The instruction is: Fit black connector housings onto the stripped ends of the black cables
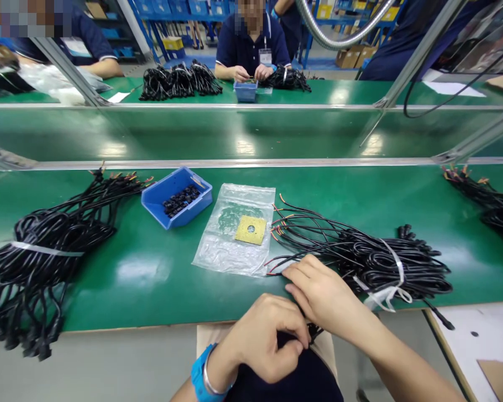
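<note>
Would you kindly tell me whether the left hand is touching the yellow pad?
Apart: the head view shows the plastic bag and green tabletop between the left hand and the yellow pad.

head camera | looks from head height | faces forward and down | surface (146, 301) close below | far surface (352, 93) farther off, toward view's top edge

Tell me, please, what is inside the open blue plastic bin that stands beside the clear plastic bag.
Inside the open blue plastic bin lies a heap of small black parts. Only the upper ones show; whatever lies beneath them is covered and cannot be seen.
</note>
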Motion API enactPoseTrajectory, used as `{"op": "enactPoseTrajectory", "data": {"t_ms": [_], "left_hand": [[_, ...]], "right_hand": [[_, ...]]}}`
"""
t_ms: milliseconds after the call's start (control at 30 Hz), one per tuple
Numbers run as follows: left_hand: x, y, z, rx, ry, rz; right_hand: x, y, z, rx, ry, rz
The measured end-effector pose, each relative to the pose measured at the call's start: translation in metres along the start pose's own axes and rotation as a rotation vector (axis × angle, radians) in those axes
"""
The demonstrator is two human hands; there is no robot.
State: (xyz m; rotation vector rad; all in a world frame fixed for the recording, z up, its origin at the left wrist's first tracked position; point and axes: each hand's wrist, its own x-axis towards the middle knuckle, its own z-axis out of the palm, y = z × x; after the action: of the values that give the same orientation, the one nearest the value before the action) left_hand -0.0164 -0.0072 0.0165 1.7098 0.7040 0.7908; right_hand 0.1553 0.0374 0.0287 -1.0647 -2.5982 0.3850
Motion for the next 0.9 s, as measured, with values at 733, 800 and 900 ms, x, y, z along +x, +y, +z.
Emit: {"op": "enactPoseTrajectory", "data": {"t_ms": [733,800,900], "left_hand": [[-0.012,0.018,-0.235,1.202,0.544,-0.626],[-0.009,0.013,-0.23,1.239,0.491,-0.656],[-0.005,0.009,-0.219,1.267,0.448,-0.681]], "right_hand": [[-0.004,0.019,0.04,0.038,0.137,-0.148],[-0.004,0.019,0.041,0.043,0.159,-0.155],[-0.004,0.018,0.041,0.052,0.181,-0.157]]}}
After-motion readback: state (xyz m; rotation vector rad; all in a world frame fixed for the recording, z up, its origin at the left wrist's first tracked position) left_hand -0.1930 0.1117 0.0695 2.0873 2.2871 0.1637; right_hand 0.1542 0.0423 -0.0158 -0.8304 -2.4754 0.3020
